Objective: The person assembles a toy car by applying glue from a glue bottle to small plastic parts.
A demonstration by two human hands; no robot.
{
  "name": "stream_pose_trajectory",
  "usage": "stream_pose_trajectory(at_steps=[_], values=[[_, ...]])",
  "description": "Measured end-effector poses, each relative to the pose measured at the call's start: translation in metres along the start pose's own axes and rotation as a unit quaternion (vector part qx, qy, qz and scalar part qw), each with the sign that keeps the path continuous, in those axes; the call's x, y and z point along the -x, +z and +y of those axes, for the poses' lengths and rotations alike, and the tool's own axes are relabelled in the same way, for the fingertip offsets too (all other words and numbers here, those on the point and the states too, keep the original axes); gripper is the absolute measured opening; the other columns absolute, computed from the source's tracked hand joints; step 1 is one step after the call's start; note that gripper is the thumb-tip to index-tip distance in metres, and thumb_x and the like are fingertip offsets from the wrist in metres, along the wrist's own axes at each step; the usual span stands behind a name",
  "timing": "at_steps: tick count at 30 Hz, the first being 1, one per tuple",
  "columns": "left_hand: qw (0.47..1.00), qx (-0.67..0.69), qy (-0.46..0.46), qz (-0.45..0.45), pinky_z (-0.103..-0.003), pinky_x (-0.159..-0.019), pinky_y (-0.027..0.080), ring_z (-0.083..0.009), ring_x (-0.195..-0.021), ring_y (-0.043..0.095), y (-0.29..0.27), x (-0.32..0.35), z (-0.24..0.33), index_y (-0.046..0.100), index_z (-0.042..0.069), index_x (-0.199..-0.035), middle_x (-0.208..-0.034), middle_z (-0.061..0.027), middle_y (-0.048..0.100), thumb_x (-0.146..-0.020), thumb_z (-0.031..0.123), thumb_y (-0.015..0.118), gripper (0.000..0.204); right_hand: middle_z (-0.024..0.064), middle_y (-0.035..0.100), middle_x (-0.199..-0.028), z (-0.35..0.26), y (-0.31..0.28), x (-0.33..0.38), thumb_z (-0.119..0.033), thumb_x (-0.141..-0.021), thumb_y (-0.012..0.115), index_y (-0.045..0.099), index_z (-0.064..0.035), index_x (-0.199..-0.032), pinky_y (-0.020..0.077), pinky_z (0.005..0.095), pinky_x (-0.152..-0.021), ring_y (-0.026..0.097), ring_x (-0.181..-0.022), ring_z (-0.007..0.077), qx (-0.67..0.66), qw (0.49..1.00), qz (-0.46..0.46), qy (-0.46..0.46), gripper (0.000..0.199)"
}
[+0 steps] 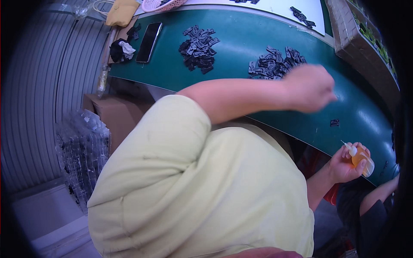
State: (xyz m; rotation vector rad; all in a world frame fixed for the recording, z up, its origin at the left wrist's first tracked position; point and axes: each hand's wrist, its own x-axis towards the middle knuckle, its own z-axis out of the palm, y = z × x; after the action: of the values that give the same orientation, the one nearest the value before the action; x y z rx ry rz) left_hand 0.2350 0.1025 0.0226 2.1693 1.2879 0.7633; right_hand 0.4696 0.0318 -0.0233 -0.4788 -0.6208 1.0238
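My left hand (310,88), slightly blurred, reaches across the green table (241,47) with its fingers curled together. Whatever may be in those fingers is hidden. Just behind it lies a heap of small dark grey flat parts (273,63), partly covered by the hand. My right hand (344,167), at the table's near right edge, grips a small squeeze bottle (360,160) of orange liquid with a white cap and a thin needle tip pointing up and left. A single dark part (334,123) rests on the table between my two hands.
A second heap of dark parts (199,48), a phone (149,42) and a black and white bundle (122,50) lie to the left. A pink basket (162,5) stands at the back. At right are a cardboard box (359,41) and another person's arm (378,195).
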Motion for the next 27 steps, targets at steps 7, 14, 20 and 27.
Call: stream_pose_trajectory(at_steps=[7,14,20,27], values=[[0.928,-0.242,-0.270,0.082,-0.029,-0.062,0.048,-0.0138,-0.067,0.059,-0.158,0.075,-0.139,0.067,0.003,-0.090,-0.073,-0.0047,0.063,-0.071,0.017,0.074,0.024,0.0122,0.052,-0.082,-0.002,0.003,-0.002,-0.019,-0.076,0.064,0.051,-0.0010,-0.098,0.0400,0.0229,-0.049,0.046,-0.054,0.0143,0.004,1.000,0.000,0.003,0.031],[0.940,-0.118,-0.319,-0.019,-0.032,-0.068,0.048,-0.0207,-0.073,0.062,-0.156,0.063,-0.160,0.067,0.005,-0.083,-0.077,-0.0089,0.066,-0.064,0.017,0.077,0.024,0.0149,0.056,-0.089,-0.005,0.014,-0.001,-0.018,-0.078,0.062,0.052,0.0002,-0.102,0.0421,0.0233,-0.049,0.049,-0.058,0.0150,0.019,1.000,-0.015,0.002,0.031],[0.963,0.006,-0.267,0.045,-0.026,-0.058,0.044,-0.0111,-0.061,0.052,-0.173,0.070,-0.151,0.061,0.004,-0.071,-0.066,0.0000,0.057,-0.065,0.003,0.072,0.013,0.0113,0.055,-0.089,0.003,0.042,0.016,-0.016,-0.082,0.057,0.049,-0.0034,-0.106,0.0434,0.0221,-0.044,0.054,-0.064,0.0161,0.084,0.996,0.034,-0.011,0.028],[0.957,0.020,-0.288,0.029,-0.016,-0.057,0.041,-0.0037,-0.063,0.050,-0.166,0.055,-0.135,0.058,0.002,-0.092,-0.075,0.0007,0.055,-0.077,0.000,0.062,0.016,0.0148,0.060,-0.082,0.007,0.044,0.017,-0.014,-0.079,0.061,0.050,-0.0030,-0.103,0.0453,0.0236,-0.041,0.055,-0.053,0.0156,0.067,0.995,0.073,0.017,0.029]])
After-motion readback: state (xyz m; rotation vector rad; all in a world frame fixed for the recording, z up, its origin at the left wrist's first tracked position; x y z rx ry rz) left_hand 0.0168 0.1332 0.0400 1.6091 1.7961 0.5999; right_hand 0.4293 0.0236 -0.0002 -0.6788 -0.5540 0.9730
